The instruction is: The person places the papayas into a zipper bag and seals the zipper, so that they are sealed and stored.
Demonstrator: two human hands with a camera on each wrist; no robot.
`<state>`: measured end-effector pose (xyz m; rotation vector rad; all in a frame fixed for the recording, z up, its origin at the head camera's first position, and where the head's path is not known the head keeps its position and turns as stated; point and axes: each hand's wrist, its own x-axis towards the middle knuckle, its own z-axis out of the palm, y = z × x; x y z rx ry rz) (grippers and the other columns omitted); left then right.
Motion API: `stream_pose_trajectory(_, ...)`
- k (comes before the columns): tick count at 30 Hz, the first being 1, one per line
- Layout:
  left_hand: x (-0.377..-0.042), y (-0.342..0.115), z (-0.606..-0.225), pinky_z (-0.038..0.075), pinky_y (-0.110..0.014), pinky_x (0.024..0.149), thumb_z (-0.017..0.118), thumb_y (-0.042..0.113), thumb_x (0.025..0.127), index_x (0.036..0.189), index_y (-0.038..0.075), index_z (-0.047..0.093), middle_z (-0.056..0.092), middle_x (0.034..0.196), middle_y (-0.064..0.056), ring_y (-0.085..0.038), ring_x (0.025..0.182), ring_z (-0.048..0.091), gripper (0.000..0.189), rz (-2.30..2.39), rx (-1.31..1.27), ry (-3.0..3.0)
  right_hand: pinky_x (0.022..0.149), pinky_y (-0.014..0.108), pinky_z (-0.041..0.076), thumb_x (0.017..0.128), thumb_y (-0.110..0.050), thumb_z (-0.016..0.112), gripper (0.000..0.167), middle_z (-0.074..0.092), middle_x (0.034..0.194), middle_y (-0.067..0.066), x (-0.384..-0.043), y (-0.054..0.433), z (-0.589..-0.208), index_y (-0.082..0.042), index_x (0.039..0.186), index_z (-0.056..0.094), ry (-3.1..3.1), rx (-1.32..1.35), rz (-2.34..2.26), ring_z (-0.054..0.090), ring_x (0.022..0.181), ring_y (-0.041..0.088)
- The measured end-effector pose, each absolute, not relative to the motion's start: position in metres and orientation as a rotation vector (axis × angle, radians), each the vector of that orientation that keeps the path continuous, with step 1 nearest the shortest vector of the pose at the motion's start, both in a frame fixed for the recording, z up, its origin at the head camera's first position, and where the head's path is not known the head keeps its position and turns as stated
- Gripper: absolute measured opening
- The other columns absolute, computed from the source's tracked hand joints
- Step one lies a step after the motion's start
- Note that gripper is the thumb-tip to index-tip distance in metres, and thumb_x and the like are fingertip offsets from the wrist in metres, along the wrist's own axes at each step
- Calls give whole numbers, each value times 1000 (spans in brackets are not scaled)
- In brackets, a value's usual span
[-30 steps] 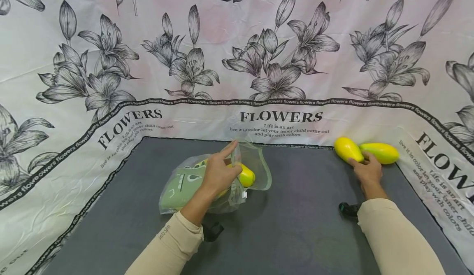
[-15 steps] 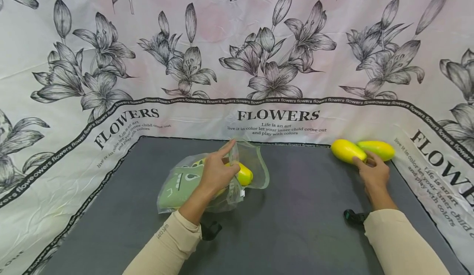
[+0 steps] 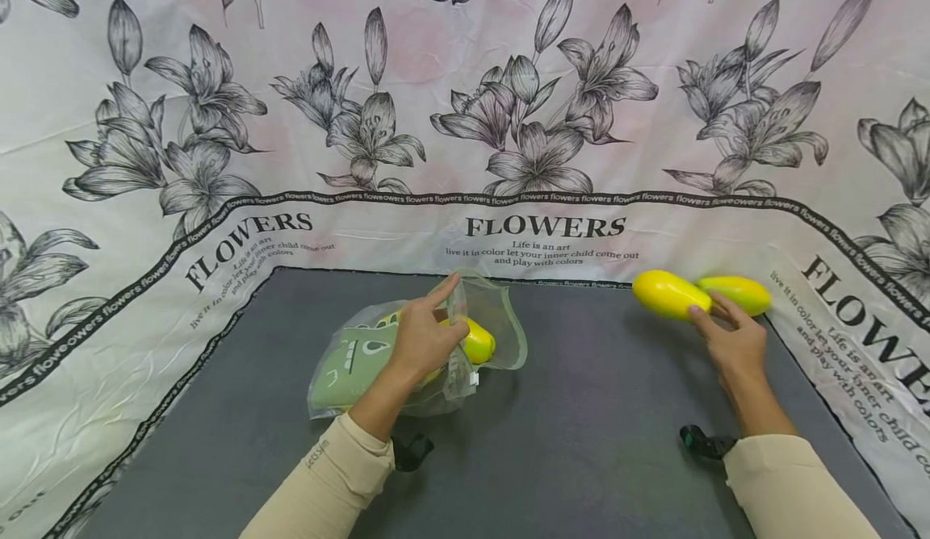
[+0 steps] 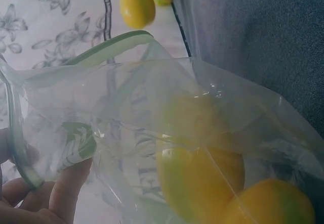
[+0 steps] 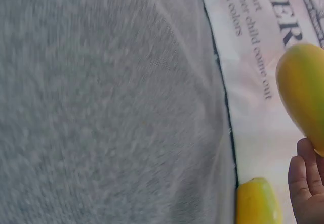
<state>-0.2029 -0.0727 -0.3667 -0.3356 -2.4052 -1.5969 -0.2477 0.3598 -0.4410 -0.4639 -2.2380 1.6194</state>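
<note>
Quickly: at least two bagged fruits [image 4: 200, 178] are shown through the film by the left wrist view; in the head view only one is made out clearly, at the mouth of the bag [image 3: 366, 361], the rest being covered by the left hand [image 3: 427, 337] and a green print. The white slider [image 3: 474, 378] is caught by the head view, below the mouth. By the right wrist view, the held fruit [image 3: 670, 294] and the spare fruit [image 3: 737, 294] are shown apart; in the head view they are overlapped. The spare is set at the table's [image 3: 581, 418] far right corner, by the cloth [image 3: 538, 240].

Bag rim is pinched by the left hand, index stretched forward, palm down. Held fruit is gripped at its near end by the right hand [image 3: 739, 345], fingers parted only by its width, arm extended forward.
</note>
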Motion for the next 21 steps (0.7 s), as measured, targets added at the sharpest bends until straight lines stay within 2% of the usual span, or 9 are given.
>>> stream_pose_trajectory(6,-202,-74,-367,32,-24,39,59,0,77,145,20,47,41,148,-6,-34,109,60,72,-1602,-330,-2410,70,11,48,87,-34,69,62,53,111,-9,-235,346,-426,-16,143,49,-2236,-353,1647,60,80,-6)
stream_pose_trajectory(10,-202,-74,-367,33,-24,39,60,0,77,144,20,47,42,147,-5,-33,109,61,71,-1601,-329,-2406,70,12,49,87,-26,71,58,57,106,-10,-227,338,-418,-12,141,52,-2184,-193,1711,63,81,-3)
stream_pose_trajectory(16,-202,-73,-366,31,-24,39,60,1,77,144,19,48,43,146,-2,-32,108,62,71,-1586,-334,-2407,72,18,52,87,-9,70,49,63,105,-3,-218,328,-412,-4,135,57,-2002,57,1889,65,87,5)
stream_pose_trajectory(21,-200,-72,-366,32,-24,39,60,1,77,144,16,48,44,146,-3,-32,107,62,70,-1577,-330,-2412,74,19,52,89,-7,68,47,65,107,-2,-211,319,-407,0,134,56,-2009,167,1901,66,89,8)
